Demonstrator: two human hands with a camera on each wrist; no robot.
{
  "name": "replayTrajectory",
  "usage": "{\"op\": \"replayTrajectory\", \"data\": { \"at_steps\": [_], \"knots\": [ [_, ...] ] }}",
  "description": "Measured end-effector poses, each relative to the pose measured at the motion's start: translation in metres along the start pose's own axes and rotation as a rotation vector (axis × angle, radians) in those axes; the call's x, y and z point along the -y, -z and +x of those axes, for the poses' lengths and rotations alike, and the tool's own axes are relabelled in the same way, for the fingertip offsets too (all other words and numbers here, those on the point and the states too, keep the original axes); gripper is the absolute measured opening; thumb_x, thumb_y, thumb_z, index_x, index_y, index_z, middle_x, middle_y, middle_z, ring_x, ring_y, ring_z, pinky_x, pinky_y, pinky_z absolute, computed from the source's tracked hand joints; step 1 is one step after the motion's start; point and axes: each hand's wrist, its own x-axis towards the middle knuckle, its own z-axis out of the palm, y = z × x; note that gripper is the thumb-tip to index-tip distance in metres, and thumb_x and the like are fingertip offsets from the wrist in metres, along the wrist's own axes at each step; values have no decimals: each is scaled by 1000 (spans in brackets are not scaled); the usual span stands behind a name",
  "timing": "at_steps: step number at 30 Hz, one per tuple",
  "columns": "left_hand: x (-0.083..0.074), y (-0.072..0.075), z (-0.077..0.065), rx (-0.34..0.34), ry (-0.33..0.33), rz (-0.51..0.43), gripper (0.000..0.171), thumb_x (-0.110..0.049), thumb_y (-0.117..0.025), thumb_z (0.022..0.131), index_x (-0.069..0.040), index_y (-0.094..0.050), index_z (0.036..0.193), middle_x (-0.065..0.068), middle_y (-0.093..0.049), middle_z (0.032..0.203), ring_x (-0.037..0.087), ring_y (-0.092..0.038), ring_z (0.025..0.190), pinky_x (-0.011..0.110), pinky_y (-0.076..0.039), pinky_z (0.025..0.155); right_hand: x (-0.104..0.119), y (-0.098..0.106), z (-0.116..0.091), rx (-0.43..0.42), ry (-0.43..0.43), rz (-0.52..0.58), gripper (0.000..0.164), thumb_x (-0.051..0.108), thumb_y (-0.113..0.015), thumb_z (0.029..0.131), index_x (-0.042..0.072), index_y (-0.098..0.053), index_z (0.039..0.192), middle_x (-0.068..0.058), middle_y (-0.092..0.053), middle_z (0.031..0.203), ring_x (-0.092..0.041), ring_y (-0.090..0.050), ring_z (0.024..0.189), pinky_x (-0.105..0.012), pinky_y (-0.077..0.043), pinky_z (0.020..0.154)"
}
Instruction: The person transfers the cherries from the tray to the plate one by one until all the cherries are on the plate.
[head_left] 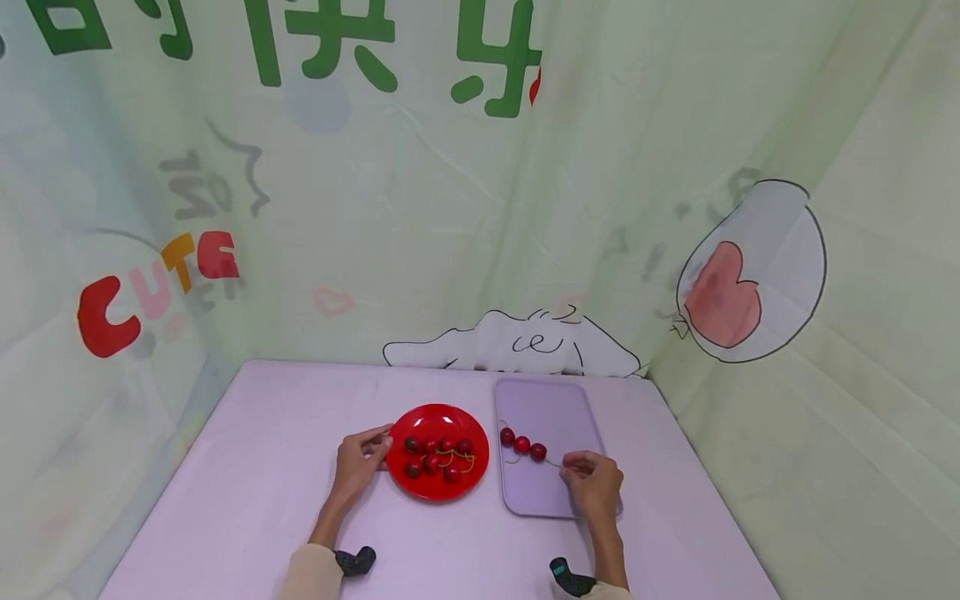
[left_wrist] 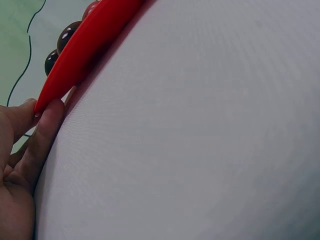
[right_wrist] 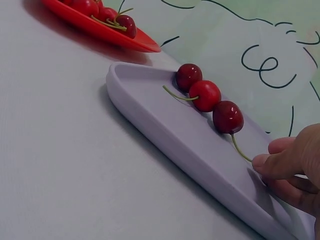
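My left hand [head_left: 358, 462] pinches the left rim of a red plate [head_left: 438, 493], thumb on top and fingers beneath, as the left wrist view shows. Several dark red cherries with stems [head_left: 432, 463] lie on that plate. To its right is a pale purple tray [head_left: 547, 408] with three cherries in a slanting row. By its stem, my right hand [head_left: 594, 483] pinches the rightmost cherry [right_wrist: 228, 117]. Beside it sit the middle cherry [right_wrist: 205, 96], its stem pointing left, and the far cherry [right_wrist: 188, 77]. The three appear to touch or nearly touch.
A pale table [head_left: 300, 417] carries the plate and tray. Behind it hangs a light green curtain [head_left: 420, 208] with printed letters and drawings, and similar cloth encloses both sides. Dark straps with small devices [head_left: 356, 561] sit on both wrists.
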Motion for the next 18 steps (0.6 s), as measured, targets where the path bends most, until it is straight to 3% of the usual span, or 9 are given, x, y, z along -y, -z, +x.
{"op": "replayTrajectory", "data": {
  "at_steps": [8,18],
  "knots": [
    [0,1,2,-4,-7,2,35,-9,-73,105,-6,-74,140,19,-76,117,16,-72,86,14,-62,68,-1,-5,2,-18,46,-29,13,-13,-83,85,-1,-83,91,-20,-81,89,-20,-74,77,-11,-54,66],
    [1,0,1,1,9,-7,35,-9,-73,105,-5,-74,140,20,-76,117,10,-70,82,15,-62,68,5,-5,0,-56,97,-54,15,-15,-84,82,0,-82,83,-16,-79,80,-13,-68,68,-15,-52,62]
  ]
}}
